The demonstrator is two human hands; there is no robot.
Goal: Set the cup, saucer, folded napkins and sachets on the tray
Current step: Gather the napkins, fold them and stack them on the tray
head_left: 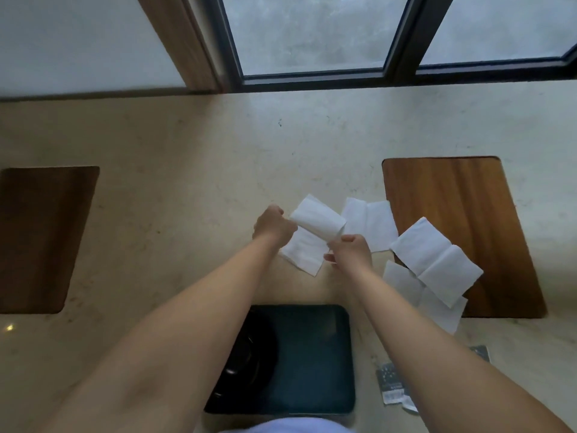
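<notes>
Both hands hold one white napkin (317, 220) over the counter: my left hand (273, 224) pinches its left end and my right hand (351, 251) pinches its near right corner. The napkin is bent over on itself, with its lower part (304, 253) lying on the counter. Another open napkin (368, 221) lies just right of it. Two more napkins (435, 260) (406, 284) overlap at the right. A dark tray (315, 354) sits close to me, with a dark saucer (246, 360) on its left side, partly hidden by my left forearm. Grey sachets (395, 385) lie right of the tray.
A wooden board (462, 207) lies at the right, under the edge of the napkins. A darker wooden board (40, 239) lies at the left. The beige stone counter (187, 182) runs back to a window with dark frames (312, 79). One more sachet (480, 353) shows behind my right forearm.
</notes>
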